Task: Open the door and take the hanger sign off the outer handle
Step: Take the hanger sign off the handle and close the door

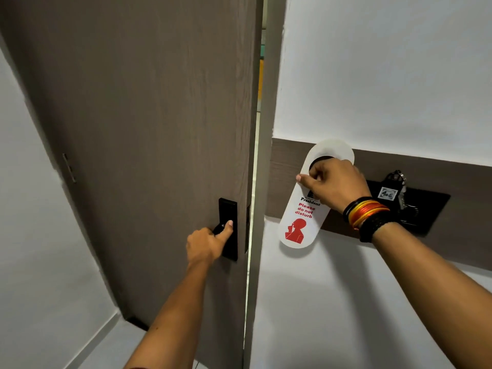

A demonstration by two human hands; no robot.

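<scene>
- The door [146,129] stood almost shut, with only a thin gap at its latch edge beside the frame [262,182].
- The hanger sign [300,225] was off any handle, held in the air in front of the wall panel [466,182], near a key tag [388,193] on a black holder [431,206].
- The right hand [335,182] was clenched on the sign's upper part, fingers hooked at the cut-out.
- The left hand [206,242] was wrapped around the inner handle [227,230], thumb lying against the black lock plate.
- Risk, judged: closing the door with fingers near the latch edge could pinch them.
- Risk, judged: a tight grip at the cut-out could crease or tear the thin sign; a loose one could drop it.
</scene>
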